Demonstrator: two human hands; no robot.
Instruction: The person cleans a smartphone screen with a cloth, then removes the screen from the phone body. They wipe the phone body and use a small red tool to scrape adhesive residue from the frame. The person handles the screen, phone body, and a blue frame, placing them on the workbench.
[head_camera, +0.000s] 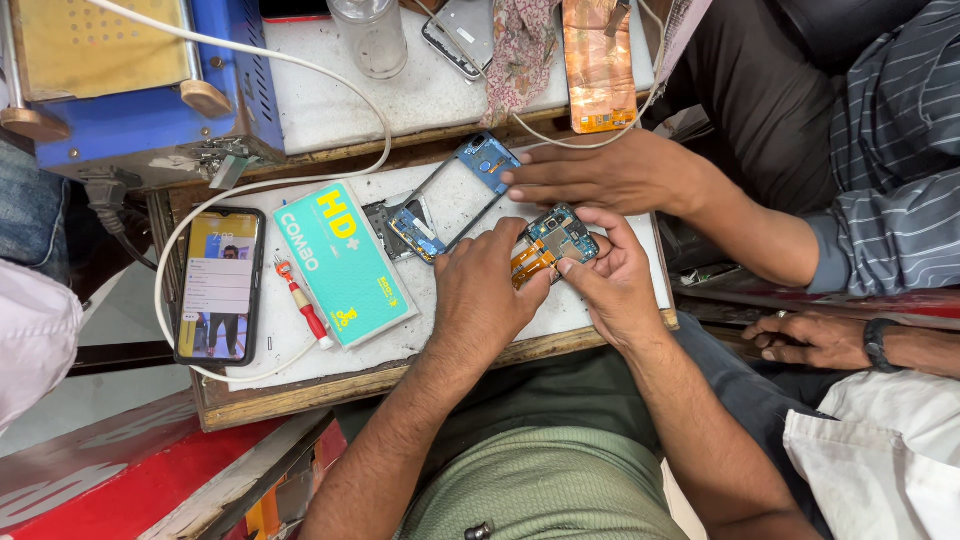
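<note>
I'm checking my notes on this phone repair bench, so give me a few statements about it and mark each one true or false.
1. Both of the person's hands, left hand and right hand, hold the small circuit board. True.
2. The smartphone at left has a dark screen. False: it is lit.
3. A co-worker's hand touches the phone frame. True.
4. The red screwdriver lies on the teal box. False: beside it.

Phone (218, 287), screwdriver (304, 304) — teal box (343, 264) (flat).

Lit phone screen (219, 286) lies left of a teal, perhaps cardboard, flat box (343, 262).
</note>
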